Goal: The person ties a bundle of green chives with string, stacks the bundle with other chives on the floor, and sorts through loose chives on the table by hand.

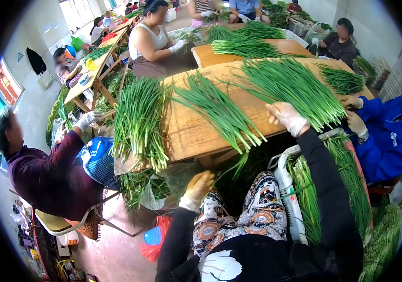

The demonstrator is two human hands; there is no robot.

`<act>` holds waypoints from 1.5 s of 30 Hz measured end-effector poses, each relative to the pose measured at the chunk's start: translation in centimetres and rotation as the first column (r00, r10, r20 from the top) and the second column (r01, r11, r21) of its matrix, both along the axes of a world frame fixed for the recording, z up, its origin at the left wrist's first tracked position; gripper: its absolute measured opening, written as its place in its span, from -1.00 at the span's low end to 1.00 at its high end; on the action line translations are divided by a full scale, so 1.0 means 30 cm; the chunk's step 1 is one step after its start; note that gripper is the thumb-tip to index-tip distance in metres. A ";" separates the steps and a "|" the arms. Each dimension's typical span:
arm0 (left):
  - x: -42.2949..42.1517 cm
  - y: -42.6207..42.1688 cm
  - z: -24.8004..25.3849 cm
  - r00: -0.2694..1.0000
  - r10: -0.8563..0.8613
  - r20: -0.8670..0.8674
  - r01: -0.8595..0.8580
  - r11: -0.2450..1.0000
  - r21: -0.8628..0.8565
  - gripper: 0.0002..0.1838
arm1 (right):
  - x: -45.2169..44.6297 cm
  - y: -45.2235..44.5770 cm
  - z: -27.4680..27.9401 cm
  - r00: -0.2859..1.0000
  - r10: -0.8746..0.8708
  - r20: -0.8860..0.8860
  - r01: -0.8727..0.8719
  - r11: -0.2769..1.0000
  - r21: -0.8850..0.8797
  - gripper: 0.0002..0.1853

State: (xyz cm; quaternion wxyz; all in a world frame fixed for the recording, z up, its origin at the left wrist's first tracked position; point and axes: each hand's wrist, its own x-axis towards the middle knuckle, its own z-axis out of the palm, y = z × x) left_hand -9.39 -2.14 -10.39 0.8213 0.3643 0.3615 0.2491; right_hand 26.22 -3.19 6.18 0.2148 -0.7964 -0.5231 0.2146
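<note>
My left hand [199,186], in a pale glove, is over my lap just off the table's near edge. Its fingers are curled together, with thin green strands by the fingertips; what they hold, if anything, is unclear. My right hand [287,117], also gloved, is above the table by the left edge of a large pile of garlic chives [295,89]. Its fingers are bent inward, and their contents cannot be made out. Between my hands a smaller bunch of chives [217,110] lies on the wooden table [187,136], a few leaves drooping over the edge.
A thick chive heap [140,117] covers the table's left end. At my right stands a white basket [295,211] full of chives. A co-worker in a blue jacket [384,131] sits close on the right, another in dark purple [50,178] on the left. A red-stringed bundle [163,235] lies on the floor.
</note>
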 end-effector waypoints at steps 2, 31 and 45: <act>0.079 0.015 0.036 0.999 -0.044 0.019 0.043 0.999 0.022 -0.42 | 0.078 -0.031 -0.200 0.989 0.030 0.146 -0.069 0.961 0.269 -0.57; 0.226 0.170 0.144 0.923 -0.092 0.374 0.219 0.925 -0.312 -0.62 | -0.190 -0.327 0.054 0.781 0.225 -0.583 -0.096 0.965 0.244 -0.83; 0.295 0.100 0.134 0.902 -0.324 0.286 0.373 0.918 -0.136 -0.45 | -0.020 -0.132 0.515 0.902 0.114 0.417 -0.425 0.060 0.903 -0.84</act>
